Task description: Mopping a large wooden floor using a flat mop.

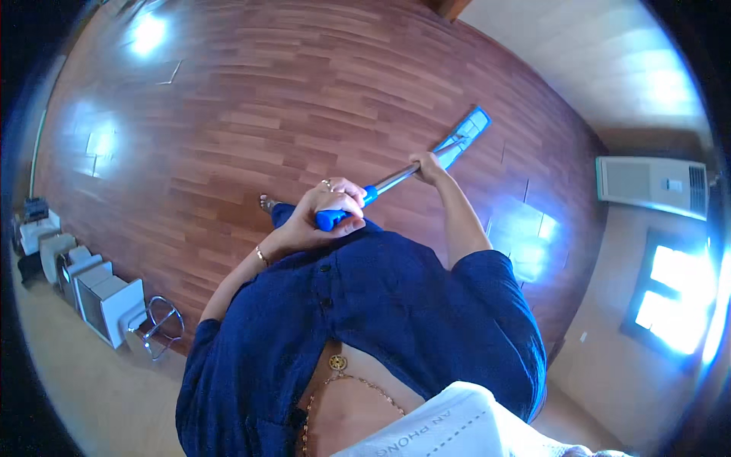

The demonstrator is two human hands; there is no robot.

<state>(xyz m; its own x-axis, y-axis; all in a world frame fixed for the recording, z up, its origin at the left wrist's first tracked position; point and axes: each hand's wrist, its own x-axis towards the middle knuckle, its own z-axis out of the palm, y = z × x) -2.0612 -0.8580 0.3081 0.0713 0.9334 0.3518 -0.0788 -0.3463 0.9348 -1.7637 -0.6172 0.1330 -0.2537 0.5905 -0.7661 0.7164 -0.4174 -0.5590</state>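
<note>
A flat mop slants across the view, its metal pole running from a blue handle grip near my body to a light-blue mop head on the wooden floor ahead to the right. My left hand is wrapped round the blue grip at the top end, close to my waist. Farther down, my right hand is closed round the metal pole, with the arm stretched forward. The mop head lies flat beyond that hand. Part of the pole is covered by both hands.
Brown wood-plank floor spreads around me. Along the left wall stand white cabinets or appliances and a metal-framed stool. At the right wall are a tall white air-conditioning unit and a bright window.
</note>
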